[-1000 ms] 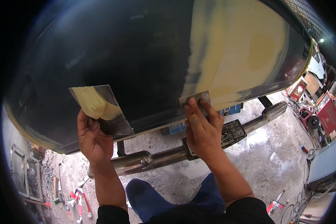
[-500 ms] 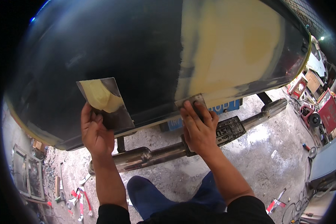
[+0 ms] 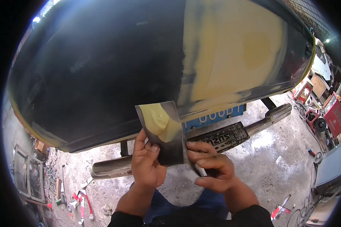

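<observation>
My left hand (image 3: 147, 164) grips a thin, dark metal plate (image 3: 170, 150) by its lower left side. A smooth lump of yellow body filler (image 3: 155, 118) lies on the plate's upper part. Closed around a thin metal spreader (image 3: 191, 166), my right hand (image 3: 216, 166) has it against or very near the plate's right edge; my fingers cover part of it. Behind them stands a curved dark vehicle panel (image 3: 110, 64), apart from both hands. A wide band of pale yellow filler (image 3: 231, 56) covers the panel's right part.
Below the panel run a blue number plate (image 3: 216, 118) and a chrome bumper tube (image 3: 111, 169) with a black step pad (image 3: 229, 137). Red and white scraps (image 3: 83, 204) litter the concrete floor at left. Cables, a red machine (image 3: 311, 117) and a red case (image 3: 335, 113) crowd the right.
My right hand has left the panel's lower edge and come back with the spreader to the plate. My left hand has moved right and down with the plate, toward my right hand.
</observation>
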`<state>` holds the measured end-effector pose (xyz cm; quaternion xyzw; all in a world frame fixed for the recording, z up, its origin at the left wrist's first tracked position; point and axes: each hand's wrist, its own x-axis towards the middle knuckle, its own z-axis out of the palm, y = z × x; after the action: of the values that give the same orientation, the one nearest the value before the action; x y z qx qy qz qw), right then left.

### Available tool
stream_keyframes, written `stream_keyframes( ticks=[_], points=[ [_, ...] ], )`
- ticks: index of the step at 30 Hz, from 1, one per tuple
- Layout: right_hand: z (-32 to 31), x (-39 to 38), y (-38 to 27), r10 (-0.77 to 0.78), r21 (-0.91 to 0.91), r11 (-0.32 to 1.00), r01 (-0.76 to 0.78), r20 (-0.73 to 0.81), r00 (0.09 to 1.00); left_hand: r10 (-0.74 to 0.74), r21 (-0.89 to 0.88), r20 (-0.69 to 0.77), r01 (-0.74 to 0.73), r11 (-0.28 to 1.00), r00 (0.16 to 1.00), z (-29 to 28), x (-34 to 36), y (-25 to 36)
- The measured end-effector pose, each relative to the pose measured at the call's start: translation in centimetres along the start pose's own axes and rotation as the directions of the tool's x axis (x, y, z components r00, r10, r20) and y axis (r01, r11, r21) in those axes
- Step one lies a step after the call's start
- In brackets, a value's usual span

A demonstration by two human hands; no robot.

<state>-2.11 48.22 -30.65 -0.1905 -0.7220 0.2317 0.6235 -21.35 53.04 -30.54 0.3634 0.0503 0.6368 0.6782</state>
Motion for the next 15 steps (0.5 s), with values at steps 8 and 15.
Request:
stream_keyframes(
  ticks=[8, 15],
  points=[
    [-3.6, -0.6, 0.4, 0.148, -0.632, 0.766, -0.115, -0.001, 0.989, 0.079, 0.083, 0.000, -0.079, 0.993, 0.997, -0.2, 0.4, 0.3],
    [-1.2, 2.3, -2.3, 0.012, -0.873, 0.459, 0.165, 0.192, 0.981, 0.159, 0.302, -0.054, -0.136, 0.944, 0.986, 0.2, 0.5, 0.2]
  ],
)
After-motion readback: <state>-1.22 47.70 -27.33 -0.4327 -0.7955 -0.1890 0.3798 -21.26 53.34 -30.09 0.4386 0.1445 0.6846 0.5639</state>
